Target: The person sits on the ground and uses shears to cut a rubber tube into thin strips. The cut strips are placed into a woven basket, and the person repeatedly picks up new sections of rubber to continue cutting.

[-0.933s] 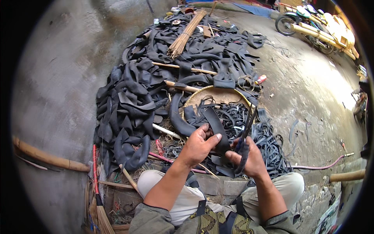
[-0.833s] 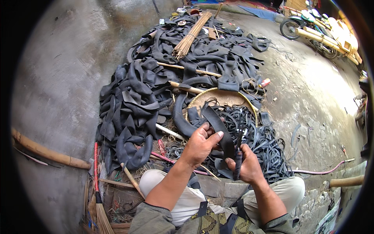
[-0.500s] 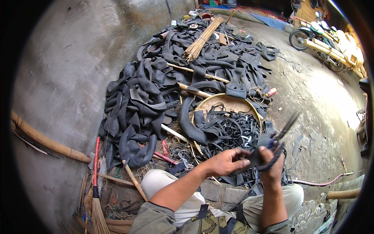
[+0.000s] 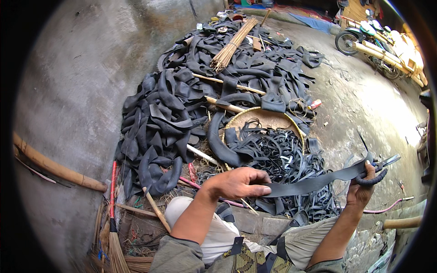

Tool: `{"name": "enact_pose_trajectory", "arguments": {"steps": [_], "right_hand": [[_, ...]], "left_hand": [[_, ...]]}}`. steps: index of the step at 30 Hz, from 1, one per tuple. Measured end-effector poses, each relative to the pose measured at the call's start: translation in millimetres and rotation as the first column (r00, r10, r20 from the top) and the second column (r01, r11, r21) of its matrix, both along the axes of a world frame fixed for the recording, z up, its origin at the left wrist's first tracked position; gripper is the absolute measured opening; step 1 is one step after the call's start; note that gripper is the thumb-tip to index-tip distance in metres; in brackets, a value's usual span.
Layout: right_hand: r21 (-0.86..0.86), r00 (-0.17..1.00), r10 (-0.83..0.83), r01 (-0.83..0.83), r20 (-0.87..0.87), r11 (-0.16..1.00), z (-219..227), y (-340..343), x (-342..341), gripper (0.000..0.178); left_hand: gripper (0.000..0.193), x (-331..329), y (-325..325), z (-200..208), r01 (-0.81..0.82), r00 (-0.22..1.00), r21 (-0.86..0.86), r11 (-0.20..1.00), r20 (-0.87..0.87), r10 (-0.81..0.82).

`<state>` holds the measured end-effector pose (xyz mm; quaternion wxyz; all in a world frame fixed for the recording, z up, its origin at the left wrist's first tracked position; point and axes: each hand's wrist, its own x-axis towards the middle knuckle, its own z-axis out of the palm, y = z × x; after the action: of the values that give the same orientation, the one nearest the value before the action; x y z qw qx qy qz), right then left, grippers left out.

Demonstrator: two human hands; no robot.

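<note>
A black rubber strip is stretched between my two hands, above the heap of cut strips. My left hand pinches one end between thumb and fingers. At the other end, my right hand is closed around scissors with dark wrapped handles, and the strip also runs up to its fingers. The scissors' blades point up and to the right. Below the strip, thin cut rubber strips fill and spill over a round woven tray.
Beyond the tray rises a large pile of black rubber pieces, with a bundle of thin sticks on top. A broom and a bamboo pole are at the left wall. A motorcycle stands far right.
My hands have moved apart, my left hand leftward and my right hand rightward, drawing the rubber strip out between them. The scissors have swung to the right.
</note>
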<state>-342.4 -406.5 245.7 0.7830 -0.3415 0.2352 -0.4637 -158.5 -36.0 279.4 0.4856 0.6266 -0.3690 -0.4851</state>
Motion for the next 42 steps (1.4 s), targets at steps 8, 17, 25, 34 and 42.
{"name": "enact_pose_trajectory", "arguments": {"steps": [8, 17, 25, 34, 42], "right_hand": [[-0.026, 0.995, 0.089, -0.09, -0.039, 0.996, 8.8, 14.8, 8.4, 0.026], [-0.215, 0.616, 0.404, -0.69, -0.677, 0.691, 20.2, 108.0, 38.0, 0.027], [-0.05, 0.312, 0.672, -0.924, -0.672, 0.379, 4.6, 157.4, 45.6, 0.042], [-0.101, 0.158, 0.704, -0.987, -0.693, 0.122, -17.5, 173.0, 43.4, 0.055], [-0.185, 0.225, 0.655, -0.974, -0.722, 0.131, -18.6, 172.8, 43.3, 0.06]], "left_hand": [[0.02, 9.7, 29.7, 6.4, -0.192, 0.959, -0.283, 0.94, -0.257, 0.119], [0.037, 10.9, -0.3, -12.1, -0.681, 0.669, -0.218, 0.699, -0.575, 0.472], [0.052, 17.5, 0.6, -11.9, -0.79, 0.594, -0.144, 0.595, -0.416, 0.688], [0.057, 17.3, -0.4, -9.7, -0.805, 0.593, -0.197, 0.56, -0.327, 0.736], [0.059, 3.6, -12.0, -17.1, -0.735, 0.667, -0.116, 0.668, -0.298, 0.683]]}}
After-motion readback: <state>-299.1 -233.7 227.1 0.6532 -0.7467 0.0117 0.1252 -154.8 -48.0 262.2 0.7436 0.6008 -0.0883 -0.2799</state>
